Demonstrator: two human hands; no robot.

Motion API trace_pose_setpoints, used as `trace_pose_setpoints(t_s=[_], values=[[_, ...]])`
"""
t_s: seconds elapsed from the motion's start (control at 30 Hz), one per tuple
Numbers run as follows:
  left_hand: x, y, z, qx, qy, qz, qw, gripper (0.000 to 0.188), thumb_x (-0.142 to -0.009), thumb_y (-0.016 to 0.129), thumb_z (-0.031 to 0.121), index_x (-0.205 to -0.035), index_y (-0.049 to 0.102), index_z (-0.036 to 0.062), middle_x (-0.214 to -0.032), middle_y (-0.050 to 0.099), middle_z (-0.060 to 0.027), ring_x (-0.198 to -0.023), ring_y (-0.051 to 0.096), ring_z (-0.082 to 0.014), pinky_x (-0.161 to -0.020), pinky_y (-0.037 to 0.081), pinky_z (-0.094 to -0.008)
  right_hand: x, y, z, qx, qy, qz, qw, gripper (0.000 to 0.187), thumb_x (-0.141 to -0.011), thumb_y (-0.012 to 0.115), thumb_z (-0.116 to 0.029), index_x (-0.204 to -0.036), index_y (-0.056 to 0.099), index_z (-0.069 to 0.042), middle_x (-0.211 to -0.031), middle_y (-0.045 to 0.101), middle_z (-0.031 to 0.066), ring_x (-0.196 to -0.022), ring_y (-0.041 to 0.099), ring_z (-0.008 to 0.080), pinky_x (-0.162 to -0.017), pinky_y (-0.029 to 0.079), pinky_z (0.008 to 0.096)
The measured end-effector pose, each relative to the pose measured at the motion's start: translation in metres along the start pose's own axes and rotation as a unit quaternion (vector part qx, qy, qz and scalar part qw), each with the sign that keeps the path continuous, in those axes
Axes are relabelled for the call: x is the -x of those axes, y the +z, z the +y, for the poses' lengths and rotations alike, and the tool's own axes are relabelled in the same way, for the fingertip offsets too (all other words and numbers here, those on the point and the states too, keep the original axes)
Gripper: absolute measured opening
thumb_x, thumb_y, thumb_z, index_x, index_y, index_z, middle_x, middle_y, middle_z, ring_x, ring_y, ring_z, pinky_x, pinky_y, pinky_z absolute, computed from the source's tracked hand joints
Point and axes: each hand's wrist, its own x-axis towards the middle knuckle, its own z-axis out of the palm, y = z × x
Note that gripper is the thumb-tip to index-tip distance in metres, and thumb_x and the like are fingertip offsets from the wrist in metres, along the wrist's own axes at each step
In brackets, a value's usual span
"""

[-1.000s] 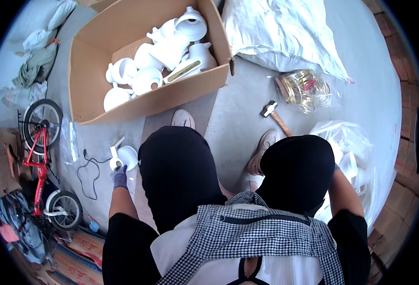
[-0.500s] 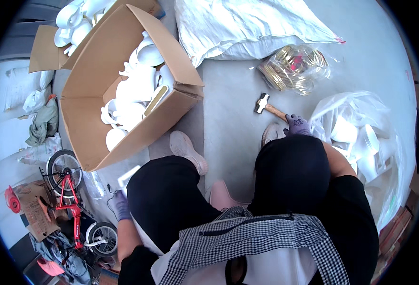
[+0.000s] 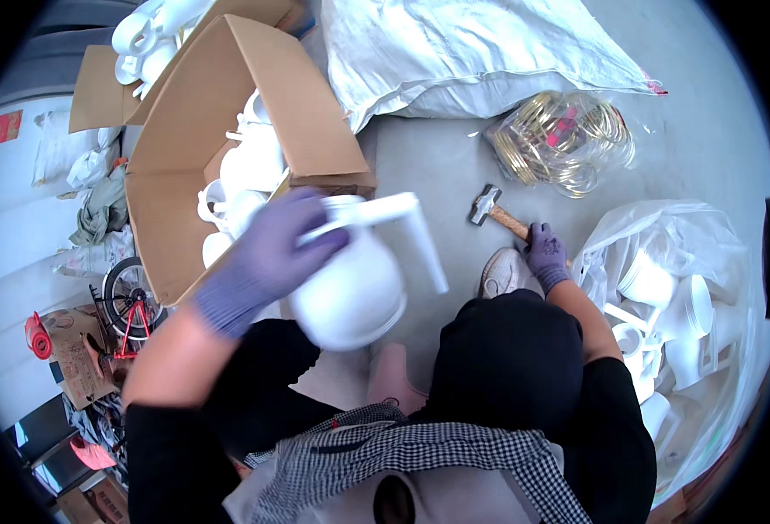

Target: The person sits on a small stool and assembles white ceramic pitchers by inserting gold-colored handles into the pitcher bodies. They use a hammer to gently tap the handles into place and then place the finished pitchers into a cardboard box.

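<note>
Lg. cardboard box w/ white pcs. inside is seen upper L; clear plastic bag w/ more pcs. is seen far R. White handled vessel, partly blurred, is held by its top in L hand, nr. box's close corner. Hammer is gripped by R hand at wooden handle, head pointing away.

From over here I can read nothing: the dark print on the brown carton at left and the box at lower left, plus the red sheet, comes through too small.
</note>
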Motion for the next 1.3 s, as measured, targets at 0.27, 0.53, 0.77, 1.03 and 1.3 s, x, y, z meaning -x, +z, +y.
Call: trace_pose_setpoints(t_s=[0.27,0.53,0.77,1.03,1.3], values=[[-0.135,0.209,-0.116,0.002,-0.142,-0.055,0.988,0.047,-0.088,0.063,0.049,-0.102,0.069,0.0048,-0.102,0.065,-0.018,-0.096,0.063,-0.0358,-0.089,0.048,-0.0435,0.02,-0.017,-0.015,-0.412,0.107,-0.124,0.896,0.03,-0.082,0.061,-0.019,-0.108,0.061,-0.002,-0.072,0.061,0.0124,-0.061,0.064,0.023,-0.062,0.055,0.0365],[-0.111,0.232,-0.038,-0.127,-0.197,-0.07,0.97,0.1,-0.066,0.078,0.059,-0.147,0.041,0.0152,-0.153,0.03,-0.0175,-0.142,0.022,-0.0467,-0.113,0.019,-0.065,0.013,0.031,-0.001,-0.426,0.103,-0.075,0.896,0.027,-0.091,0.062,-0.024,-0.106,0.059,-0.001,-0.071,0.058,0.0087,-0.051,0.059,0.0156,-0.051,0.051,0.0319],[-0.099,0.249,-0.041,-0.141,-0.128,-0.079,0.978,0.084,-0.067,0.076,0.055,-0.139,0.053,0.0173,-0.157,0.022,-0.0182,-0.143,0.014,-0.0521,-0.113,0.018,-0.0671,0.008,-0.027,-0.052,-0.489,0.157,-0.124,0.849,0.034,-0.094,0.064,-0.036,-0.095,0.058,-0.003,-0.063,0.054,0.0037,-0.047,0.053,0.0131,-0.046,0.046,0.0317],[-0.103,0.248,-0.049,-0.138,-0.115,-0.075,0.981,0.084,-0.065,0.076,0.056,-0.136,0.054,0.0165,-0.157,0.023,-0.0187,-0.141,0.016,-0.0545,-0.11,0.023,-0.0669,-0.001,-0.077,-0.103,-0.537,-0.065,0.033,0.84,0.028,-0.097,0.06,-0.03,-0.09,0.057,-0.003,-0.063,0.055,0.0045,-0.054,0.056,0.0139,-0.054,0.047,0.0313],[-0.101,0.242,-0.046,-0.117,-0.155,-0.098,0.976,0.082,-0.067,0.076,0.053,-0.136,0.053,0.0138,-0.156,0.026,-0.0173,-0.143,0.01,-0.0539,-0.112,0.021,-0.069,-0.016,-0.035,-0.071,-0.456,0.109,-0.068,0.881,0.035,-0.096,0.06,-0.037,-0.087,0.056,-0.003,-0.062,0.055,0.0063,-0.05,0.055,0.0166,-0.052,0.048,0.0345]])
